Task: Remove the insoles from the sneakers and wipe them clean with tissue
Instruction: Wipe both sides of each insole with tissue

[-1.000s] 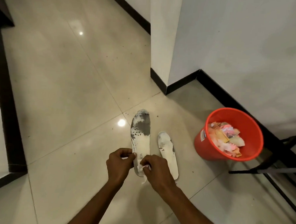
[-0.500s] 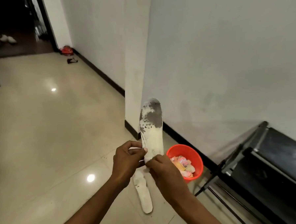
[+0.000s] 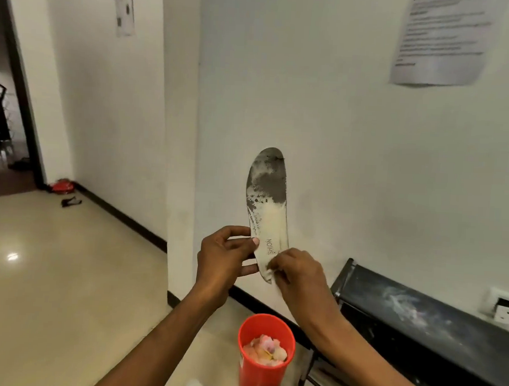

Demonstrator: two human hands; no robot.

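Pinching the insole upright, left hand and right hand grip above red bin.

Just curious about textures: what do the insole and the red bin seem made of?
Insole: probably foam, matte white face, thin and standing stiffly, grey grime at the toe. Red bin: seemingly plastic, smooth thin wall, even colour, faint sheen.
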